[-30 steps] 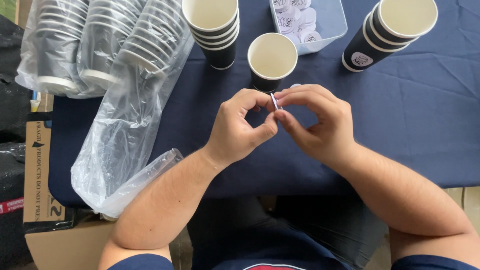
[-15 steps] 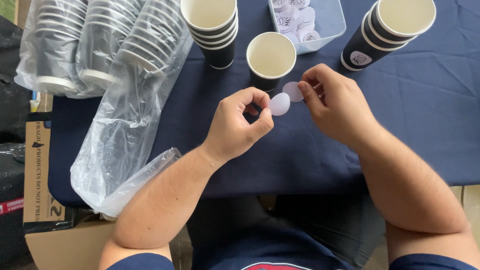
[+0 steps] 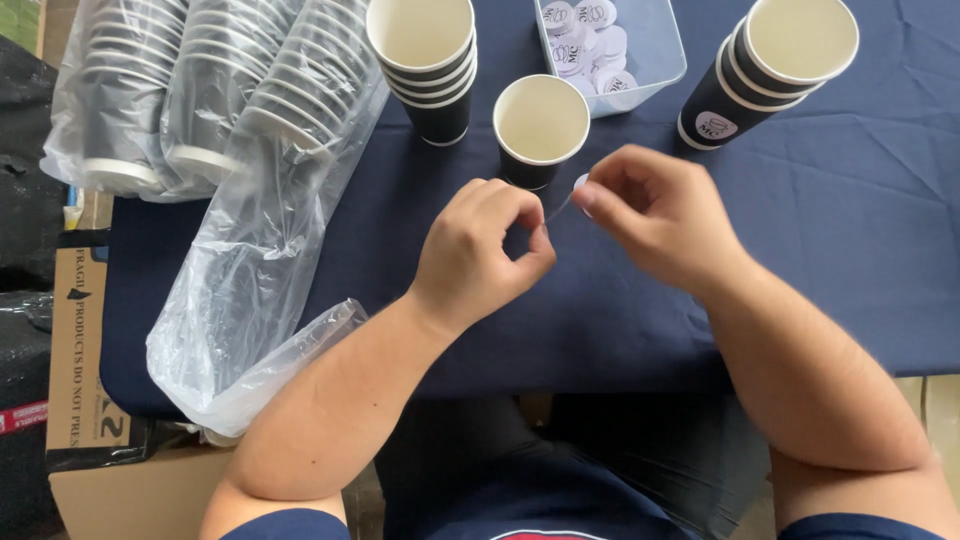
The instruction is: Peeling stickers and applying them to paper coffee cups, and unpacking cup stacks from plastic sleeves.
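Pinching a small round sticker (image 3: 581, 183) between thumb and forefinger, the right hand (image 3: 655, 215) is holding it just above the dark blue tabletop (image 3: 850, 230), right beside a single open paper cup (image 3: 541, 127). The left hand (image 3: 480, 255) is curling closed close by, its fingertips gripping a thin clear backing strip (image 3: 560, 208) that is running up to the sticker. Beyond the cup, a clear plastic tray (image 3: 650, 50) is holding more round stickers. Stacks of dark paper cups are standing at either side of it (image 3: 425, 60) (image 3: 765, 70), and bagged sleeves of cups (image 3: 200, 90) are lying at the left edge over a cardboard box (image 3: 85, 380).
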